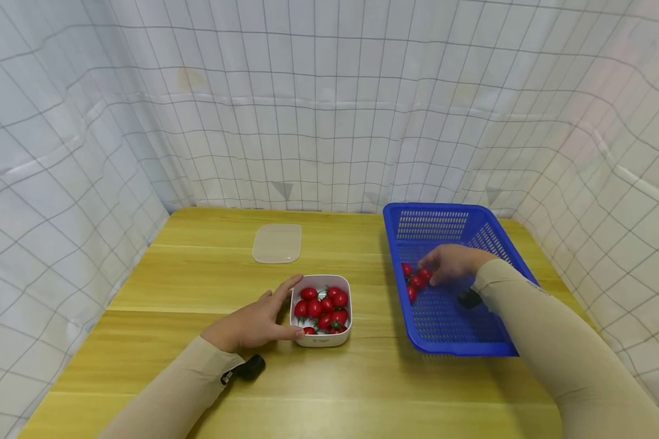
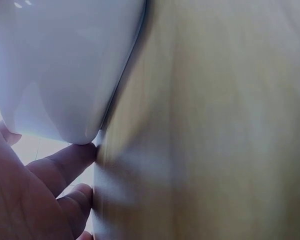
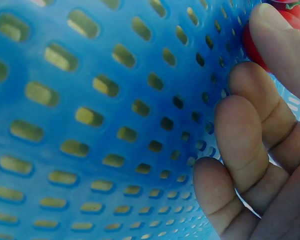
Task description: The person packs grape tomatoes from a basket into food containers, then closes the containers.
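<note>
A square white plastic food container (image 1: pixel 323 340) stands upright on the table with several cherry tomatoes (image 1: pixel 314 308) inside. My left hand (image 1: pixel 252 321) holds its left side, thumb at the near corner and a finger at the far one; the left wrist view shows fingertips against the glossy wall (image 2: pixel 75 75). Over on the right, my right hand (image 1: pixel 454 263) reaches down into a blue perforated basket (image 1: pixel 450 349). Its thumb and forefinger pinch a red cherry tomato (image 1: pixel 425 275), partly hidden by the thumb in the right wrist view. Several more tomatoes (image 1: pixel 412 293) lie beside it along the basket's left wall.
A flat translucent lid (image 1: pixel 277 243) lies on the wooden table (image 1: pixel 198 274) behind the container. White grid-patterned curtains (image 1: pixel 329 122) enclose the table at the back and both sides. Dark wrist cameras (image 1: pixel 251 367) stick out under the sleeves.
</note>
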`<action>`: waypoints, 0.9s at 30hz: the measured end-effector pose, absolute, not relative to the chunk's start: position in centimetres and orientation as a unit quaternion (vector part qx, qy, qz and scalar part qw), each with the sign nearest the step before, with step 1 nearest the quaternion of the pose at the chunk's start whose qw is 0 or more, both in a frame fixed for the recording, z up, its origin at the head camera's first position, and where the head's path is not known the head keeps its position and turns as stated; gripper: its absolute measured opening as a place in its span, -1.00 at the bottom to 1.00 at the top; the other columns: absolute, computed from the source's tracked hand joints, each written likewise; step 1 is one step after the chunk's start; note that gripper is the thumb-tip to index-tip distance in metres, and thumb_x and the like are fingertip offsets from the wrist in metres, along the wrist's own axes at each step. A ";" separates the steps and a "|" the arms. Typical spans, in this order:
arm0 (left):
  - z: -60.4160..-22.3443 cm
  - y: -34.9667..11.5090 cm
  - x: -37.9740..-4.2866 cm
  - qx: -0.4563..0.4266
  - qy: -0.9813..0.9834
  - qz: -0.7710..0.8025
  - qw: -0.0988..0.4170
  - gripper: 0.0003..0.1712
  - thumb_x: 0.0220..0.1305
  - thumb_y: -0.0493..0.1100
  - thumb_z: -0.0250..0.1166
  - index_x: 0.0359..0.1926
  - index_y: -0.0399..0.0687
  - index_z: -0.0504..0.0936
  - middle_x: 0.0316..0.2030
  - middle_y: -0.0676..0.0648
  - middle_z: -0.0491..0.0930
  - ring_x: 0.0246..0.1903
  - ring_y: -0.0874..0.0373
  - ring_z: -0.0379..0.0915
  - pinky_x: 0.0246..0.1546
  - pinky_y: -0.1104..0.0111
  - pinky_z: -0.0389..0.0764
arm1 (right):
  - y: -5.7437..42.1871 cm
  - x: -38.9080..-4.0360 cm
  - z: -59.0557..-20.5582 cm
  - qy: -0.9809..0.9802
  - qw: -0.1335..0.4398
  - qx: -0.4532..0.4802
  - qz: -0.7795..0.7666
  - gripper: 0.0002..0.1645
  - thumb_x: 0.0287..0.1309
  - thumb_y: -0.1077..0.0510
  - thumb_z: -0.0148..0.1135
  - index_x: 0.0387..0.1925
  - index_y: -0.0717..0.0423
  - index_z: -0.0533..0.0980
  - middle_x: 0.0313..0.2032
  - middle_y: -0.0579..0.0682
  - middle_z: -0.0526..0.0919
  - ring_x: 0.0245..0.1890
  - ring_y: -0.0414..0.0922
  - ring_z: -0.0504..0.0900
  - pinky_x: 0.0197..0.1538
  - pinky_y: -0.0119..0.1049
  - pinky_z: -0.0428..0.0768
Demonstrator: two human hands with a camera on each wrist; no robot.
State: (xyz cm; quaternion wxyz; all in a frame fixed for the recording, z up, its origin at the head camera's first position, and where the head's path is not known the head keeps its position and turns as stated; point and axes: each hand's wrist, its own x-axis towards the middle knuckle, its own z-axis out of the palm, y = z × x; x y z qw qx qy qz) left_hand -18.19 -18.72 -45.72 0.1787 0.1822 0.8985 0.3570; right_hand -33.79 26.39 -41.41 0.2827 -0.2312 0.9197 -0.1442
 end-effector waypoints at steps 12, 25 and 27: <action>-45.8 -18.7 -18.2 0.184 0.901 0.353 0.171 0.26 0.25 0.34 0.43 0.71 0.36 -0.19 0.62 -0.20 0.12 0.60 -0.44 -0.10 0.41 -0.43 0.22 | 26.4 -33.7 -41.0 0.920 0.276 -0.245 -0.133 -0.42 0.20 0.20 0.47 0.27 0.15 0.63 0.06 0.04 0.78 -0.02 -0.10 0.71 0.21 0.08 0.64; -45.7 -18.7 -18.3 0.187 0.896 0.360 0.180 0.26 0.26 0.32 0.43 0.71 0.33 -0.21 0.68 -0.16 -0.04 0.62 -0.53 -0.30 0.55 -0.41 -0.14 | 26.4 -33.5 -40.2 0.921 0.259 -0.261 -0.132 -0.43 0.17 0.23 0.47 0.25 0.15 0.64 -0.09 -0.02 0.79 -0.15 -0.13 0.69 0.07 -0.05 0.69; -45.7 -18.7 -18.4 0.187 0.897 0.358 0.180 0.26 0.26 0.32 0.42 0.71 0.34 -0.21 0.68 -0.16 -0.05 0.61 -0.54 -0.31 0.54 -0.42 -0.14 | 26.5 -33.5 -40.0 0.922 0.250 -0.268 -0.128 -0.43 0.15 0.22 0.47 0.23 0.14 0.65 -0.13 -0.04 0.78 -0.16 -0.14 0.69 0.05 -0.06 0.68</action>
